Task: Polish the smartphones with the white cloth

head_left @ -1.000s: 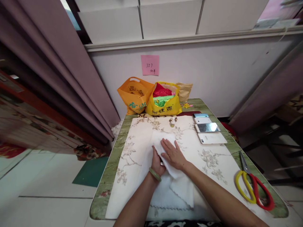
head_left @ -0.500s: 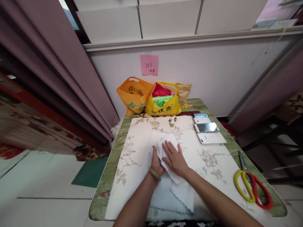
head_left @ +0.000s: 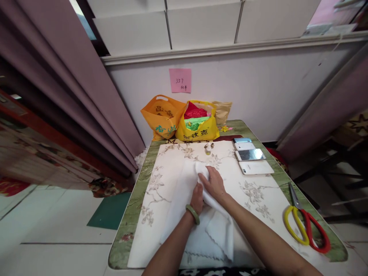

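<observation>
A white cloth (head_left: 184, 191) with a scalloped edge lies on a floral mat (head_left: 258, 195) on the green table. My left hand (head_left: 197, 199), with a green bangle on its wrist, is closed on something under the cloth; what it holds is hidden. My right hand (head_left: 214, 184) presses on top of the cloth, its fingers curled over a bunched fold near the cloth's far end. The two hands touch each other through the cloth.
Several phones (head_left: 250, 155) lie in a row at the right of the mat. Yellow and red scissors (head_left: 304, 226) rest near the right front edge. An orange bag (head_left: 162, 115) and a yellow bag (head_left: 198, 122) stand at the back against the wall. A small bottle (head_left: 208, 148) sits behind the cloth.
My right hand has slid away from me along the cloth and its flat fingers have curled, bunching the cloth. My left hand shifted slightly right beneath it.
</observation>
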`<state>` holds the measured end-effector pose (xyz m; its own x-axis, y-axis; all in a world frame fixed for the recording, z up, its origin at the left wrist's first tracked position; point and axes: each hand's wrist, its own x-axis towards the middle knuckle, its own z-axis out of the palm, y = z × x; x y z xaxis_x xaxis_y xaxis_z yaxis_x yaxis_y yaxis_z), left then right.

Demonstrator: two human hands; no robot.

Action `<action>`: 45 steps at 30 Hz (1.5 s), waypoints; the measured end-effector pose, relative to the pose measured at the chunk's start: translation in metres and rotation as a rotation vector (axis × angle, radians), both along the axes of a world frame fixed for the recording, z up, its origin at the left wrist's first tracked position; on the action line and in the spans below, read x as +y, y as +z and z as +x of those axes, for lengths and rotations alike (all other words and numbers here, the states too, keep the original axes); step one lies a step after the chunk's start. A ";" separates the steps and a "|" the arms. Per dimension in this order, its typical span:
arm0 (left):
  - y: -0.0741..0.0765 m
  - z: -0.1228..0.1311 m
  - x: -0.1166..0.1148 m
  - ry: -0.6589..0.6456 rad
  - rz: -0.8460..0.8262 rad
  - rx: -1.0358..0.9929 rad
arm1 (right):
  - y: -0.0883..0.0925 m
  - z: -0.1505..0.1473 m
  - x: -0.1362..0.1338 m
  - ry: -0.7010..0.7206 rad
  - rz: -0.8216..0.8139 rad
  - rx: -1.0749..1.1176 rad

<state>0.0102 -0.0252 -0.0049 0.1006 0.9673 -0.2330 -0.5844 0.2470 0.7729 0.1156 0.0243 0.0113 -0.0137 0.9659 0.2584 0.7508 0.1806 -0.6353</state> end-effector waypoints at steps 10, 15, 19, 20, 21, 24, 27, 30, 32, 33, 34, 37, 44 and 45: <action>0.020 0.007 -0.001 -0.047 0.314 0.260 | -0.017 0.012 0.017 -0.206 -0.144 0.567; 0.014 0.008 -0.002 -0.049 0.243 0.295 | -0.028 0.021 0.021 -0.224 -0.183 0.715; 0.005 0.011 -0.005 -0.011 0.169 0.333 | -0.025 0.025 0.016 -0.204 -0.215 0.813; 0.003 0.011 -0.005 -0.003 0.177 0.353 | -0.024 0.026 0.014 -0.175 -0.217 0.826; 0.002 0.010 -0.005 -0.003 0.186 0.369 | -0.022 0.027 0.011 -0.137 -0.215 0.835; 0.005 0.001 0.003 -0.095 0.182 0.386 | -0.020 0.028 0.005 -0.025 -0.200 0.835; 0.015 -0.010 0.015 -0.229 0.138 0.407 | -0.022 0.028 0.003 0.004 -0.188 0.826; 0.025 -0.013 0.026 -0.247 0.144 0.496 | -0.026 0.027 0.004 -0.018 -0.174 0.827; 0.029 -0.010 0.029 -0.208 0.172 0.598 | -0.027 0.027 0.004 -0.037 -0.167 0.831; 0.029 -0.007 0.030 -0.185 0.184 0.645 | -0.027 0.027 0.003 -0.043 -0.163 0.834; 0.030 -0.004 0.031 -0.167 0.190 0.681 | -0.027 0.027 0.003 -0.049 -0.160 0.838; 0.028 0.001 0.031 -0.134 0.187 0.715 | -0.027 0.028 0.002 -0.058 -0.149 0.854; 0.026 0.009 0.031 -0.007 0.157 0.694 | -0.030 0.030 0.003 -0.073 -0.154 0.888; 0.026 0.012 0.031 0.012 0.153 0.692 | -0.030 0.030 0.003 -0.071 -0.153 0.889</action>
